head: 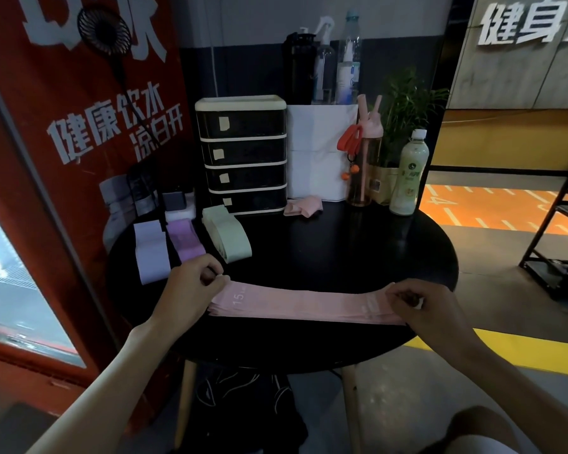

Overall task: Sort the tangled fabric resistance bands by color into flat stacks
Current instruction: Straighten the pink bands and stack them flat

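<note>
A pink band (304, 306) lies stretched flat across the near part of the round black table (341, 253), on top of other pink bands. My left hand (194, 283) pinches its left end and my right hand (417, 301) pinches its right end. At the table's far left lie three flat stacks side by side: pale lavender (150, 253), purple (186, 240) and light green (227, 234). One more pink band (304, 206) lies crumpled at the back, in front of a white box.
A black drawer unit (243, 155) stands at the back of the table beside a white box (318, 152). A pink bottle (364, 158), a white drink bottle (407, 175) and a potted plant (404, 109) stand at the back right. A red panel (63, 126) rises on the left.
</note>
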`<state>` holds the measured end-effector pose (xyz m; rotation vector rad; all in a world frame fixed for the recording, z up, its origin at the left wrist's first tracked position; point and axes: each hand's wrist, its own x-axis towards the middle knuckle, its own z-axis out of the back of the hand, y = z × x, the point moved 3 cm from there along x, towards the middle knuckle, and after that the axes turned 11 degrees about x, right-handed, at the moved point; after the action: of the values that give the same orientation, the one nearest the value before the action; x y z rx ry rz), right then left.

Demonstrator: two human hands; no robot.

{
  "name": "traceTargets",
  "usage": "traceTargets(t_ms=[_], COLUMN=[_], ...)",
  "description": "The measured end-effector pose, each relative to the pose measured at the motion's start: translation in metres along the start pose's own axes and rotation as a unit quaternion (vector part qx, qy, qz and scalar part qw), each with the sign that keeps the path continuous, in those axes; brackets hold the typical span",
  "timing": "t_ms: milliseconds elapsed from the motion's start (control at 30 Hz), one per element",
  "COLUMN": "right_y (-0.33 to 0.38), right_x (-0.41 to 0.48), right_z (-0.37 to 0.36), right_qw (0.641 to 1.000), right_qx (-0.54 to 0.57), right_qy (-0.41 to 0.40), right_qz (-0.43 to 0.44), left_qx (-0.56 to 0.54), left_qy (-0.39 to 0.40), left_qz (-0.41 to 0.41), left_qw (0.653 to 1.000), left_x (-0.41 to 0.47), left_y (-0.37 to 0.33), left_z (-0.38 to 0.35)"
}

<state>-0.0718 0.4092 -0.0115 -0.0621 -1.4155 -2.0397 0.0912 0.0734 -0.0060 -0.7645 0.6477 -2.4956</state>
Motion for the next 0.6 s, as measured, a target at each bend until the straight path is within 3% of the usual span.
traceTargets(t_ms=[267, 367, 433, 500, 600], right_y=[-0.004, -0.004, -0.005, -0.006, -0.007], right_x=[-0.002, -0.002, -0.003, -0.003, -0.004], right_z=[-0.004, -0.004, -0.005, -0.005, -0.005], right_qw=[0.999, 0.999, 0.998, 0.998, 0.997], right_qx=[-0.043, -0.046, -0.049, -0.048, -0.057], right_qy=[0.020, 0.019, 0.016, 0.016, 0.025], right_qz=[0.004, 0.022, 0.029, 0.033, 0.035], left_qx=[0.088, 0.180, 0.183, 0.139, 0.079], left_qy=[-0.009, -0.058, -0.065, -0.020, 0.082], left_qz=[-0.049, -0.132, -0.188, -0.222, -0.207], left_qw=[0.995, 0.973, 0.963, 0.965, 0.972], left_x=[-0.002, -0.002, -0.005, -0.009, -0.015], left_y=[-0.003, -0.021, -0.041, -0.060, -0.075], left_z=[-0.002, -0.005, -0.008, -0.016, -0.040])
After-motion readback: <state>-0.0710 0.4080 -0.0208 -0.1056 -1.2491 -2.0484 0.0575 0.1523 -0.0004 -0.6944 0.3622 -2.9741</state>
